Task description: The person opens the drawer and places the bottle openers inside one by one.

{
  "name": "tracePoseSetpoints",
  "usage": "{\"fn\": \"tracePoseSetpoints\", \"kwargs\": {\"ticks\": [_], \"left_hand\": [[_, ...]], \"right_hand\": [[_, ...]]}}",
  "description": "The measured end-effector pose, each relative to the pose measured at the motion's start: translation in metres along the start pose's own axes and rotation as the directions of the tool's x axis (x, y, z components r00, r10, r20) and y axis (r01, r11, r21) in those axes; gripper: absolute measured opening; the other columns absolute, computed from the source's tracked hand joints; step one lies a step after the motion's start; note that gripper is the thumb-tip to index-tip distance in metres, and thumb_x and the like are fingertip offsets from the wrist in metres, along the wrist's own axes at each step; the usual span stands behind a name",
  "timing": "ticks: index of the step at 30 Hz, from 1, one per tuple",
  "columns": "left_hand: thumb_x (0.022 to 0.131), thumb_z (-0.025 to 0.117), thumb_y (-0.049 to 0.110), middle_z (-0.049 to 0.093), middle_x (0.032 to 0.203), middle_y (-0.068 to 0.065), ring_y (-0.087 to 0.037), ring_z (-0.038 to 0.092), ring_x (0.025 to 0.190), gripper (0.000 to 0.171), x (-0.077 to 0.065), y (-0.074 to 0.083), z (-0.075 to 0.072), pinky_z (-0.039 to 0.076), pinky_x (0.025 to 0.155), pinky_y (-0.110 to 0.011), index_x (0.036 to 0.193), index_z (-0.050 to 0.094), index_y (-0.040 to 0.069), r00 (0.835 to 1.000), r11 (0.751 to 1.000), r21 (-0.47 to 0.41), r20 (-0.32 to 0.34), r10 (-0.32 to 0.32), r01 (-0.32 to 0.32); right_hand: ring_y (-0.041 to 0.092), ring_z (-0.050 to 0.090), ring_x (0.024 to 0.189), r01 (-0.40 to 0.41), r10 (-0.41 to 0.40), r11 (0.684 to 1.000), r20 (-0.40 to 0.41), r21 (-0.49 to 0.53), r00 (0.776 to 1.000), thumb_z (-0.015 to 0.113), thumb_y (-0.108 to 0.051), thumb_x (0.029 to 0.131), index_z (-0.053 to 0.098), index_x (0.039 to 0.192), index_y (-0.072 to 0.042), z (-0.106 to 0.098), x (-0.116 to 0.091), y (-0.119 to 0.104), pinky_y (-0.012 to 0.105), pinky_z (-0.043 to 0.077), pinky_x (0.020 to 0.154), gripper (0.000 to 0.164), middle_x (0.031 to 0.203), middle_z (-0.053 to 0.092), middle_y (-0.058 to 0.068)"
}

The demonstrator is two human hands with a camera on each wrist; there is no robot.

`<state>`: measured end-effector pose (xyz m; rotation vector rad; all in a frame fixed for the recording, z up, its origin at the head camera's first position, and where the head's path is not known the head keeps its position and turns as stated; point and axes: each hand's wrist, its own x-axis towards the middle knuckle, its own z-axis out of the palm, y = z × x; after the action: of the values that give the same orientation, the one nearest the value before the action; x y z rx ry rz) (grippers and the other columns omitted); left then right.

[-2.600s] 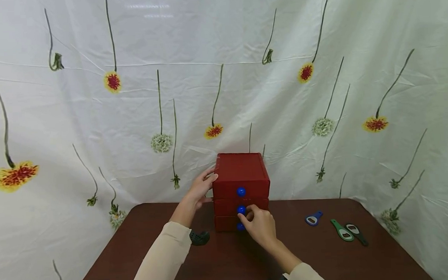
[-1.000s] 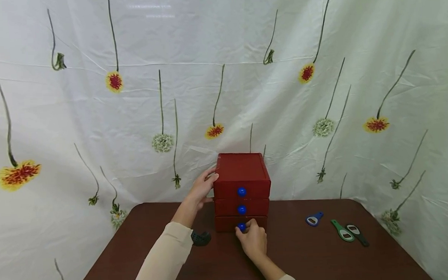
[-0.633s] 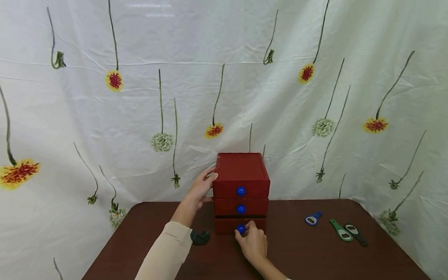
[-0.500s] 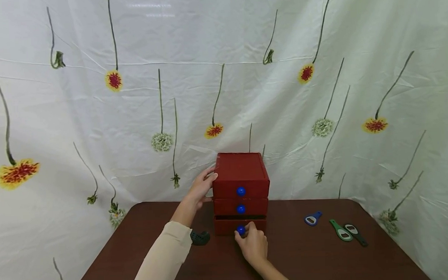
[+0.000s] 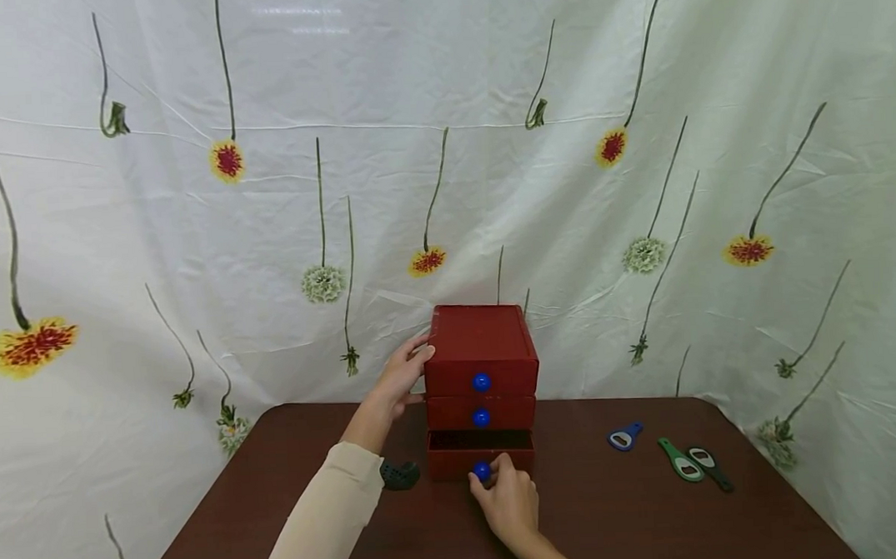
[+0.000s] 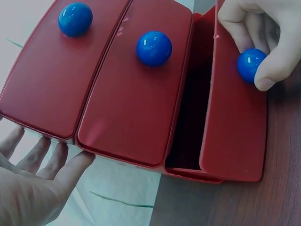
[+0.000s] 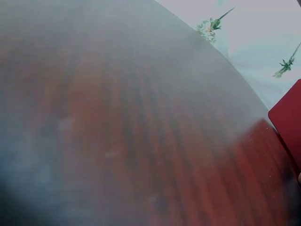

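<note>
A red chest of three drawers (image 5: 482, 335) stands at the back of the table, each drawer with a round blue knob. My right hand (image 5: 508, 495) pinches the knob (image 5: 481, 471) of the bottom drawer (image 5: 444, 463) between thumb and fingers. That drawer is pulled part way out, its inside dark in the left wrist view. The upper two drawers sit closed. My left hand (image 5: 400, 377) rests on the chest's left side, its fingers (image 6: 70, 169) spread along the wall. In the right wrist view only a corner of the red chest (image 7: 289, 117) shows at the right edge.
On the right of the brown table (image 5: 609, 523) lie three bottle openers: a blue one (image 5: 624, 437), a green one (image 5: 681, 459) and a dark one (image 5: 711, 468). A flower-print white cloth (image 5: 380, 91) hangs behind the table.
My right hand has gone from the middle drawer's knob down to the bottom one and drawn that drawer outward, widening the gap above it. The left hand has stayed on the chest's side.
</note>
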<state>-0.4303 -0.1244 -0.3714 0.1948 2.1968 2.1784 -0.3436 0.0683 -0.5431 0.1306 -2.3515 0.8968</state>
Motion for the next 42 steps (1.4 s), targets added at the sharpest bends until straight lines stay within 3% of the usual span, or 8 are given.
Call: {"fn": "tracePoseSetpoints", "kwargs": {"ticks": [17,42], "left_hand": [[0.109,0.056,0.035,0.039,0.16,-0.013,-0.041,0.037,0.144,0.052,0.001,-0.001,0.003,0.04,0.099,-0.074,0.158,0.043,0.024,1.0,1.0,0.01,-0.02,-0.017,0.017],[0.109,0.055,0.036,0.039,0.16,-0.014,-0.041,0.037,0.145,0.053,0.002,-0.002,0.0,0.039,0.099,-0.075,0.158,0.041,0.024,1.0,1.0,0.015,-0.012,-0.007,0.007]], "right_hand": [[0.008,0.063,0.055,0.035,-0.035,0.999,0.02,0.003,0.999,0.09,-0.028,0.08,0.062,0.081,-0.013,-0.016,-0.024,-0.004,0.03,0.052,0.051,0.032,0.067,0.069,-0.006],[0.006,0.055,0.05,-0.108,0.103,0.994,0.165,0.021,0.981,0.091,-0.033,0.079,0.062,0.084,-0.013,-0.036,-0.04,-0.015,0.03,0.048,0.048,0.036,0.063,0.063,-0.01]]}}
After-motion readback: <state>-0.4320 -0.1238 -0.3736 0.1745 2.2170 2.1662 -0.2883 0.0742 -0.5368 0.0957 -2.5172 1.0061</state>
